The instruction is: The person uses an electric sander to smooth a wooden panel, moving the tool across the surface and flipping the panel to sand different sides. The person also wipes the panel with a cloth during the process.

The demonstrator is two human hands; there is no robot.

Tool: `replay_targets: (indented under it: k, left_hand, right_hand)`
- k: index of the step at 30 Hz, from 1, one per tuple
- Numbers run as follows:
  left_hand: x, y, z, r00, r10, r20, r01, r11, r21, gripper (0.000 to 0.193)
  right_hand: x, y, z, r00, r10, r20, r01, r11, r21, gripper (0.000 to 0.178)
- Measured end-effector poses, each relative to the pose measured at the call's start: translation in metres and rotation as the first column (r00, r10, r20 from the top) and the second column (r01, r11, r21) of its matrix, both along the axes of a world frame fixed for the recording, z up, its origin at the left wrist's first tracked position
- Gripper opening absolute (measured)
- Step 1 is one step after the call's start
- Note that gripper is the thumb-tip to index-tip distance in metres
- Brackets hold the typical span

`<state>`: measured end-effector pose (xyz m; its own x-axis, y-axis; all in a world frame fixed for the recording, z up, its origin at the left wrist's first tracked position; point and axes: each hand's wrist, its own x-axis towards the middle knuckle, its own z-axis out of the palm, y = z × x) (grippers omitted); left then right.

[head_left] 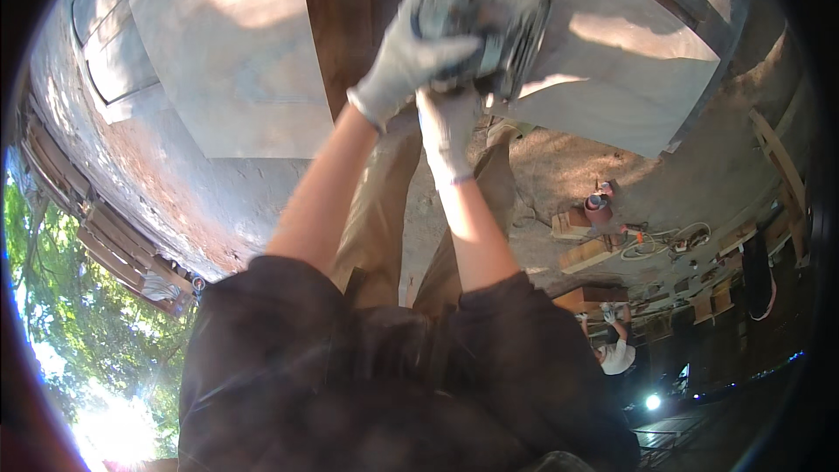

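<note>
Both my hands wear pale work gloves and hold up a dark, boxy handheld power tool (507, 31), which has a flat metal plate along its right side. Motion blur hides its exact kind. My left hand (411, 61) is wrapped round its left side, with the thumb across the front. Lower down, my right hand (450, 127) is closed under the tool's near end; its fingers are mostly hidden. Beyond the tool, a dark brown wooden board (336, 35) runs between a grey sheet (236, 79) on the left and another grey sheet (612, 61) on the right.
My legs (380, 218) stand on a dusty floor (559, 153). To the right lie wood blocks (585, 253), a small reddish machine (600, 205) and a coiled pale cord (673, 240). Another person (616, 354) works farther off at lower right. Stacked planks (122, 245) lie at left.
</note>
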<state>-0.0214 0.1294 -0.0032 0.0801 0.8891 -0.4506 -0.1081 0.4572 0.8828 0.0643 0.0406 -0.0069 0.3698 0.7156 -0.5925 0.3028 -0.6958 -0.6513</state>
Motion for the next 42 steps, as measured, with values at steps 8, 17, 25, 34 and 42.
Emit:
replay_targets:
  k: [8,17,25,34,42]
  left_hand:
    - [-0.017,0.122,-0.004,0.962,-0.125,0.245,0.098,0.988,0.118,0.071]
    - [-0.029,-0.133,-0.009,0.989,-0.071,0.132,0.117,0.915,-0.385,0.095]
    - [-0.030,-0.016,0.000,0.964,-0.229,-0.135,0.206,0.965,-0.161,0.080]
    - [-0.023,0.128,0.002,0.990,-0.135,0.036,0.134,0.991,0.029,0.078]
    - [-0.034,-0.083,-0.020,0.986,-0.165,0.020,0.166,0.962,-0.216,0.077]
  right_hand:
    - [-0.024,0.106,-0.021,0.989,-0.100,-0.110,0.116,0.983,0.141,0.035]
    - [0.003,-0.109,0.025,0.993,0.088,-0.079,-0.109,0.937,-0.332,0.044]
    - [-0.008,-0.030,-0.002,0.997,0.065,-0.045,-0.069,0.995,-0.077,0.028]
    - [-0.026,0.116,-0.022,0.956,-0.140,-0.259,0.173,0.979,0.111,0.028]
    - [-0.005,-0.080,-0.002,0.989,-0.029,-0.143,0.013,0.993,-0.116,0.049]
